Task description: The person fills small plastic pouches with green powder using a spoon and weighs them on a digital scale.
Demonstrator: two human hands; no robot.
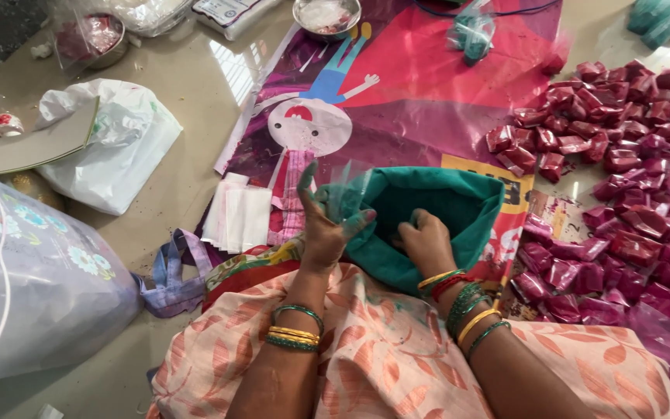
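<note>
My left hand [326, 225] holds a small clear plastic pouch [344, 190] open by its top, its fingertips stained green. My right hand [426, 240] reaches down into a teal bag [459, 206] that stands open on my lap, fingers curled inside it. Both wrists carry green and yellow bangles. The pouch hangs just at the left rim of the teal bag.
A heap of small filled magenta packets [622, 194] covers the floor at right on a pink printed sheet [428, 85]. A stack of empty clear pouches [238, 213] lies left of my hands. A white plastic bag [118, 147], a large pale sack [32, 279] and steel bowls [326, 15] stand around.
</note>
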